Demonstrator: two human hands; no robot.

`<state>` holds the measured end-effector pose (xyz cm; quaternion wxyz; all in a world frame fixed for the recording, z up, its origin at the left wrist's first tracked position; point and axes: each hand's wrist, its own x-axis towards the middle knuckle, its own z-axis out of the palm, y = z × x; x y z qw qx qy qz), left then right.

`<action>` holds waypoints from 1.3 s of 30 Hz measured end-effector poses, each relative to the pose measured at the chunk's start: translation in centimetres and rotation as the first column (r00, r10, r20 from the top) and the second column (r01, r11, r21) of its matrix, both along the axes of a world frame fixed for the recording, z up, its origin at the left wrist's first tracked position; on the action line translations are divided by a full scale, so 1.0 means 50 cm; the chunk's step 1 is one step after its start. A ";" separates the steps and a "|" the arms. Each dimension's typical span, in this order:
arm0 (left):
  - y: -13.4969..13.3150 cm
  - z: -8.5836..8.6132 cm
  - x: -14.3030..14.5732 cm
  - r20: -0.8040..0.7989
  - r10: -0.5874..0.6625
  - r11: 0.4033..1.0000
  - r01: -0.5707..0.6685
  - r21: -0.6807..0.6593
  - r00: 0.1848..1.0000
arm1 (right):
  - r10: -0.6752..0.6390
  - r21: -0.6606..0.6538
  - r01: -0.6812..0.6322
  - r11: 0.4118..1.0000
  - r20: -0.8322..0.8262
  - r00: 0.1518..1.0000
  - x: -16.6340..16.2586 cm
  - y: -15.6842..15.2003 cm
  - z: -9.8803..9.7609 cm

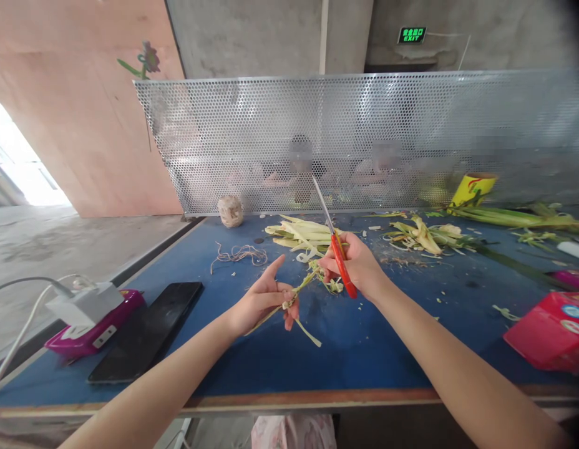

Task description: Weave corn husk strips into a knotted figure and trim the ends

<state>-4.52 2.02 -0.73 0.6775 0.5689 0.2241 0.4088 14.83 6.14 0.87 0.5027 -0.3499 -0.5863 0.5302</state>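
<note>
Between the thumb and fingers of my left hand (261, 302) is pinched a knotted strip of pale green husk (302, 285), its loose ends hanging below. My left index finger points up and away from the strip. My right hand (362, 265) is closed around red-handled scissors (339, 262), whose blades point up and away from me. The right fingertips also meet the far end of the strip, where small shreds hang. Just beyond my hands lies a pile of pale husk leaves (303, 232).
String (240, 254) and a whitish round lump (230, 212) lie left. A black phone (149, 333) and purple power strip (95, 330) occupy the near left. More husks (430, 237), a yellow tube (471, 189) and a red box (549, 330) stand right. A perforated metal screen (252, 137) closes the back, with people behind.
</note>
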 end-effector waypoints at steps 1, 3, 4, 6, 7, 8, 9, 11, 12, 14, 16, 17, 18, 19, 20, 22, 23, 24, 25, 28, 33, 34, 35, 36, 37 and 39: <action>0.000 0.001 -0.001 0.004 -0.002 1.000 0.002 0.000 1.000 | -0.006 0.002 0.006 1.000 -0.010 1.000 0.001 0.001 0.001; -0.001 0.002 -0.002 0.012 0.002 1.000 -0.002 0.002 1.000 | -0.018 0.000 0.018 1.000 -0.015 1.000 0.002 0.001 0.005; -0.002 0.002 -0.003 0.016 0.008 1.000 -0.008 0.002 1.000 | -0.022 -0.006 0.022 1.000 -0.019 1.000 0.002 0.001 0.006; -0.002 0.001 -0.004 0.025 0.019 1.000 -0.019 0.001 0.999 | 0.001 -0.027 -0.002 1.000 -0.034 0.999 0.002 -0.002 0.010; -0.002 0.000 -0.004 0.027 0.021 1.000 -0.021 -0.001 0.999 | 0.032 -0.033 -0.034 0.999 -0.040 0.999 0.000 -0.004 0.011; -0.001 -0.002 -0.005 0.025 0.019 1.000 -0.019 -0.002 0.999 | 0.069 -0.035 -0.071 0.997 -0.035 0.997 -0.001 -0.007 0.011; 0.000 -0.003 -0.005 0.023 0.016 1.000 -0.016 -0.005 1.000 | 0.104 -0.033 -0.104 0.994 -0.017 0.994 -0.004 -0.009 0.011; 0.001 -0.006 -0.004 0.019 0.006 1.000 -0.006 -0.013 1.000 | 0.135 -0.026 -0.134 0.991 0.041 0.990 -0.009 -0.014 0.008; 0.002 -0.007 -0.004 0.020 0.000 1.000 0.000 -0.015 1.000 | 0.126 -0.023 -0.124 0.992 0.065 0.990 -0.012 -0.016 0.006; 0.002 -0.008 -0.004 0.020 -0.008 1.000 0.008 -0.017 1.000 | 0.090 -0.010 -0.090 0.996 0.079 0.993 -0.015 -0.017 0.002; 0.002 -0.008 -0.003 0.011 -0.009 1.000 0.009 -0.018 1.000 | 0.067 0.012 -0.068 0.998 0.075 0.995 -0.014 -0.016 0.000; 0.002 -0.007 -0.003 0.005 -0.007 1.000 0.008 -0.020 1.000 | 0.057 0.023 -0.059 0.998 0.080 0.995 -0.012 -0.015 0.000; 0.001 -0.006 -0.003 -0.005 -0.007 1.000 0.007 -0.023 1.000 | 0.052 0.031 -0.055 0.998 0.090 0.995 -0.010 -0.014 0.001; 0.001 -0.005 -0.002 -0.015 -0.007 1.000 0.007 -0.029 1.000 | 0.051 0.033 -0.055 0.998 0.102 0.993 -0.008 -0.013 0.001; 0.001 -0.005 -0.002 -0.023 -0.009 0.999 0.009 -0.033 1.000 | 0.054 0.030 -0.058 0.998 0.111 0.992 -0.007 -0.012 0.002; 0.000 -0.004 0.000 -0.036 -0.017 0.999 0.015 -0.040 0.999 | 0.076 0.020 -0.079 0.997 0.124 0.989 -0.005 -0.012 0.002; 0.001 -0.004 0.000 -0.038 -0.021 0.999 0.020 -0.041 0.999 | 0.091 0.017 -0.094 0.995 0.129 0.987 -0.006 -0.012 0.002; 0.001 -0.004 0.000 -0.036 -0.026 0.999 0.025 -0.041 0.999 | 0.102 0.016 -0.105 0.994 0.136 0.985 -0.006 -0.012 0.001; 0.001 -0.004 0.000 -0.033 -0.032 0.999 0.031 -0.041 0.999 | 0.107 0.019 -0.110 0.994 0.144 0.984 -0.006 -0.012 0.001; 0.001 -0.002 0.000 -0.028 -0.039 0.998 0.038 -0.046 0.999 | 0.080 0.025 -0.086 0.996 0.178 0.981 -0.006 -0.013 0.001; 0.003 -0.003 -0.001 -0.028 -0.035 0.998 0.034 -0.044 0.999 | -0.014 0.018 0.011 1.000 0.143 0.990 -0.002 -0.011 0.000; 0.004 -0.003 -0.001 -0.025 -0.038 0.998 0.037 -0.042 0.999 | -0.027 0.019 0.024 1.000 0.125 0.992 -0.002 -0.010 -0.001; 0.004 -0.004 -0.001 -0.020 -0.041 0.998 0.040 -0.040 0.999 | -0.037 0.019 0.035 0.999 0.111 0.993 -0.003 -0.010 -0.001; 0.005 -0.004 -0.001 -0.015 -0.043 0.998 0.042 -0.040 0.999 | -0.047 0.019 0.045 0.999 0.100 0.994 -0.004 -0.010 0.000; 0.006 -0.005 0.000 -0.010 -0.046 0.998 0.045 -0.042 0.999 | -0.055 0.017 0.053 0.998 0.093 0.994 -0.004 -0.011 0.000; 0.007 -0.004 0.000 -0.002 -0.052 0.998 0.052 -0.045 0.999 | -0.062 0.015 0.060 0.998 0.088 0.994 -0.006 -0.014 0.004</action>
